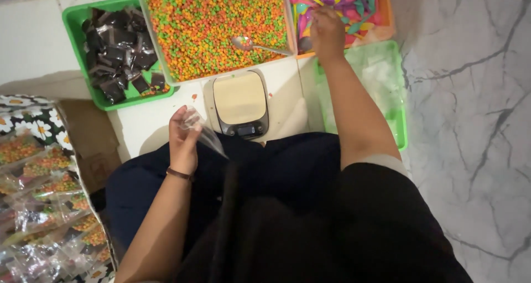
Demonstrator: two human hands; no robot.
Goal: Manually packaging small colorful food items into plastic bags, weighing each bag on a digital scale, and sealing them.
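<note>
Head view shows you seated on the floor with your left hand [183, 141] closed around a small clear plastic bag [203, 129], pinched near its top so the body hangs toward your lap. Your right hand [326, 33] reaches far forward into the orange tray [389, 12] of pastel plastic spoons [337, 1]; its fingers curl down among them, but you cannot tell from here whether they have one gripped.

Judging by that reach, the step in hand is picking a single spoon. Take it by the handle, and lift straight up so the neighbours do not spill over the tray wall. Keep your forearm high: it passes just beside the big tray of orange, green and red pellets [215, 26], where a metal spoon [251, 44] lies with its handle toward you, easy to knock.

Hold the bag mouth upward and slack, not crushed, so it opens readily. The kitchen scale [239, 103] sits between your knees and the pellet tray, its platform bare. The green tray of dark sachets [116, 50] is at the far left.
</note>
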